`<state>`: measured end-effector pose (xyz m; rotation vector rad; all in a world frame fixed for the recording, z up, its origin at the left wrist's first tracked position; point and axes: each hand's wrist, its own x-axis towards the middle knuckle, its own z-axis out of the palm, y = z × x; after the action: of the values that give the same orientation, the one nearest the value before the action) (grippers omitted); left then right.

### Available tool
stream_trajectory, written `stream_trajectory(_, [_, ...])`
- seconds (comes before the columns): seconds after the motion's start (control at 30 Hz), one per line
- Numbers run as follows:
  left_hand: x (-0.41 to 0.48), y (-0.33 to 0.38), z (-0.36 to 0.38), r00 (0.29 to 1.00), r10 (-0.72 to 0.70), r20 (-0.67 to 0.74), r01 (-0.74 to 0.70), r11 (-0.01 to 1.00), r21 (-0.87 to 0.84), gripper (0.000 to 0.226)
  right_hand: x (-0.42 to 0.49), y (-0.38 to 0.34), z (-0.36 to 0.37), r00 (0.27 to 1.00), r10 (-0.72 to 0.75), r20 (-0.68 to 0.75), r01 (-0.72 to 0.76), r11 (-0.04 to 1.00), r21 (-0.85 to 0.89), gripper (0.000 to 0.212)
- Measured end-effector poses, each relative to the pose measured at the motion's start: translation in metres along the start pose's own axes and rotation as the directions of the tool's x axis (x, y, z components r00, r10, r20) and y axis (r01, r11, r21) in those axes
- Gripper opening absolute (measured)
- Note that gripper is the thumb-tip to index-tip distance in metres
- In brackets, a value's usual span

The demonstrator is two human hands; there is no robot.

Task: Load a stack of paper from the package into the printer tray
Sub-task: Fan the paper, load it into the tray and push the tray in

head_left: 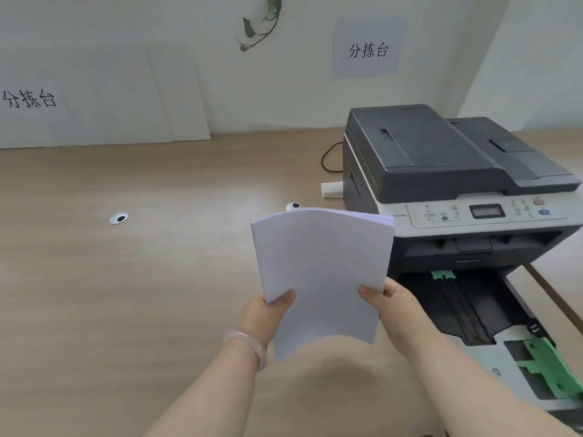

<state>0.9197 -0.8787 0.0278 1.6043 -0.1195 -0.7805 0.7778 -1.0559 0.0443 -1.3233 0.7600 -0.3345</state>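
- We hold the paper stack point(321, 272) w/ both hands, lifted above the desk point(126, 279), top edge bowed away from us.
- Left hand point(265, 313) pinches the lower-left corner, thumb on top; right hand point(389, 302) closed on the lower-right edge.
- Printer tray point(467, 307) is pulled out, empty, just right of and below the stack; right hand nearer.
- Stack's long axis runs roughly away from us, about parallel to the tray's slide; we judge next move = shift right, then lower.
- Green guides point(549, 370) near tray front; pkg not in view.

— What are we seeing beyond the grip?
— We're looking at a pale wall point(220, 74) carrying two paper signs point(367, 48).
— And beneath it?
— A wooden desk point(126, 279) is spreading out, evenly lit.
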Motion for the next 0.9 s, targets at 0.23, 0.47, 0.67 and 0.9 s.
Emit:
stream_trajectory(0.23, [0.003,-0.039,0.003,0.992,-0.096,-0.078,0.096,0.995,0.002,0.013,-0.011,0.047,0.009,0.998,0.057,-0.04,-0.062,0.99,-0.124,0.028])
stream_trajectory(0.47, [0.0,-0.042,0.002,0.991,-0.097,-0.096,0.103,0.993,0.052,0.015,-0.01,0.05,0.013,0.997,0.074,-0.014,-0.076,0.981,-0.177,0.024])
stream_trajectory(0.67, [-0.007,0.004,0.001,0.998,-0.026,-0.064,0.033,0.994,0.107,0.017,-0.01,0.005,0.011,0.998,-0.002,-0.064,-0.015,0.963,-0.268,0.017])
stream_trajectory(0.9, [-0.028,0.085,-0.002,0.986,0.013,0.169,-0.009,1.0,-0.027,0.01,-0.036,-0.085,-0.014,0.997,-0.078,-0.022,0.071,0.971,-0.228,0.021])
